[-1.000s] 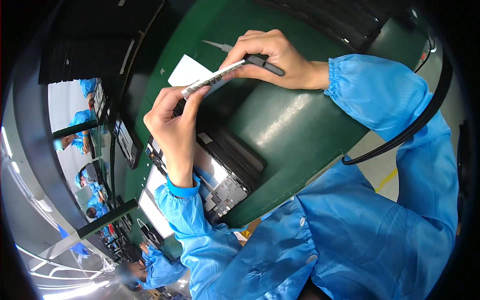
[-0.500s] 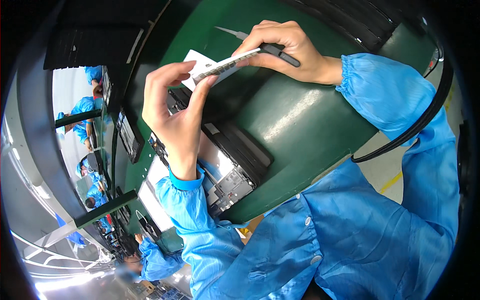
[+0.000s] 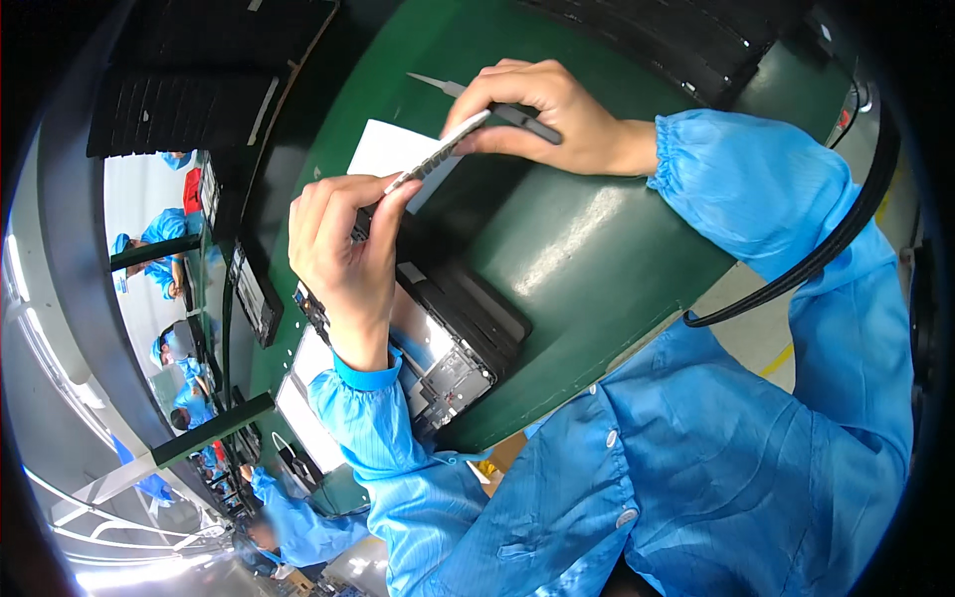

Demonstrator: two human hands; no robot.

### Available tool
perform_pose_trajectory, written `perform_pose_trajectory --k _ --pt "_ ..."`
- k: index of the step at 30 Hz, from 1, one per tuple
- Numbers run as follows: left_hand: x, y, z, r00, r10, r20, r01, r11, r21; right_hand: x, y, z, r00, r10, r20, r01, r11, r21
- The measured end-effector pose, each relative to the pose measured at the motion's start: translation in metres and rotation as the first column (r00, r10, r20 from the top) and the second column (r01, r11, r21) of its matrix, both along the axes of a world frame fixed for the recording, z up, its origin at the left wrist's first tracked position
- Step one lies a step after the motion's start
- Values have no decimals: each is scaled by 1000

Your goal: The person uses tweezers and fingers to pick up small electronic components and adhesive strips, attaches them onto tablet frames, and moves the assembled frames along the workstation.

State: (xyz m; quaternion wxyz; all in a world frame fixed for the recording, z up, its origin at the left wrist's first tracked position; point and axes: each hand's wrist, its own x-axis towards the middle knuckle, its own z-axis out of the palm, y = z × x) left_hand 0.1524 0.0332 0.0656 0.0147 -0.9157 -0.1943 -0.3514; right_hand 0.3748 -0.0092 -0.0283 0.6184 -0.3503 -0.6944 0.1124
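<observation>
Between my two hands is a thin white card-like strip [image 3: 435, 159], seen nearly edge-on, with a row of dark rectangles along it. My left hand [image 3: 343, 234] pinches its lower left end between thumb and fingers. The upper right end is gripped by the thumb and fingers of my right hand [image 3: 552, 109], which also holds a dark pair of tweezers [image 3: 527, 123], its thin tip pointing to the far left. Behind the strip shows a white sheet [image 3: 383, 144]; I cannot tell whether the two are joined. An opened laptop-like device [image 3: 453, 373] with bare inner parts lies below my left wrist.
The bench has a green top [image 3: 587, 249]. Dark slotted trays [image 3: 184, 114] stand at the far left, more dark panels [image 3: 667, 40] at the far right. Another device [image 3: 254, 284] lies left of my hand. A black cable [image 3: 796, 284] hangs by my right arm. Co-workers in blue sit leftward.
My right hand has moved slightly left and down with the strip and tweezers. The fingers of my left hand have closed more tightly on the strip's end.
</observation>
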Motion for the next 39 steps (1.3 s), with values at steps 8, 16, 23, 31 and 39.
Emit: perform_pose_trajectory --k 8,16,23,31,39 --pt "-1 0 -4 998 65 14 -64 996 -66 -9 -8 2 922 40 -384 -130 969 -211" --pt "1 5 -1 999 -1 54 20 939 -345 14 -6 19 736 256 -627 -490 840 -232" --pt "7 8 4 964 -156 -217 56 912 -406 45 -34 29 891 417 -178 -415 592 -691" --pt "11 -5 -9 820 -315 -478 23 852 -523 57 -34 18 919 142 -367 -328 790 -518" --pt "8 -13 -19 776 -294 -558 26 899 -438 59 -35 18 933 172 -317 -360 476 -802"
